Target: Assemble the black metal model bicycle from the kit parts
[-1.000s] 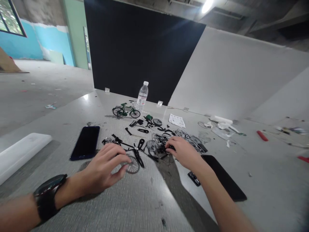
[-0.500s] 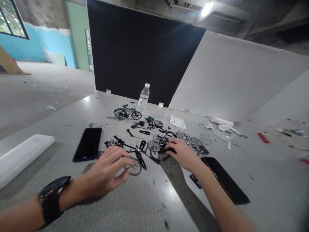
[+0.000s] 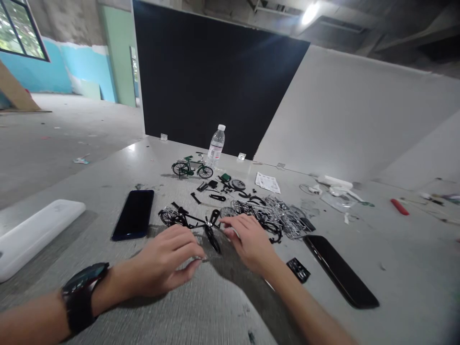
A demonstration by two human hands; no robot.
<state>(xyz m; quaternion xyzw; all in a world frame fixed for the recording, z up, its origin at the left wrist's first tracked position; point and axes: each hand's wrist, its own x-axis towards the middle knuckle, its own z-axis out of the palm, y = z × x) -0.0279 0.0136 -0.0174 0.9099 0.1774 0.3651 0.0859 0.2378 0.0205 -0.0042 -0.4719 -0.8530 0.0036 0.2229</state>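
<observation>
Left of centre, my left hand is closed, thumb and index fingertips meeting. What they pinch is too small or thin to make out. My right hand hovers just right of the model's front end, thumb and fingers slightly apart with nothing visible between them. Between and beyond the hands stands a black model bicycle with its black front fork and mudguard turned towards me. Behind my right hand lies a heap of silver and black bicycle parts, partly hidden by the fingers.
A finished green model bicycle stands near a water bottle. Phones lie left and right. A small black parts card rests by my right forearm. Paper sheets and a white case also lie here.
My right hand has moved left from the parts heap to beside the black bicycle. The spoked wheel seen at my left fingertips no longer shows plainly; the parts card is more exposed.
</observation>
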